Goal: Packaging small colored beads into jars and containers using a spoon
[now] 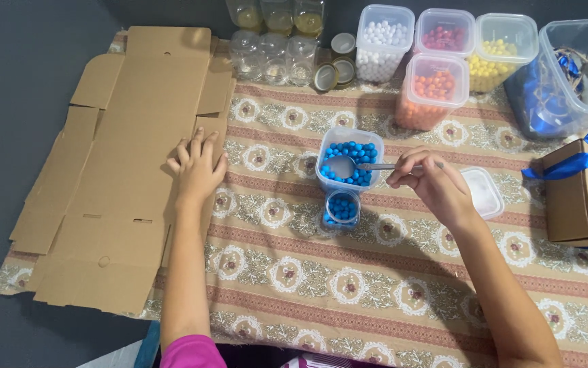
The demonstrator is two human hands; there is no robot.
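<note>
1. We pinched a metal spoon (369, 165) in our right hand (433, 185), its bowl over the tub of blue beads (350, 158).
2. A small jar (341, 208) stood just before the tub.
3. Our left hand (198, 167) lay flat, fingers spread, on the unfolded cardboard box (127, 157).

Blue beads (354, 151), floral striped cloth (375, 272)

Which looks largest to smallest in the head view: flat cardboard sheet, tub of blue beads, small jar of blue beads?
1. Flat cardboard sheet
2. Tub of blue beads
3. Small jar of blue beads
</note>
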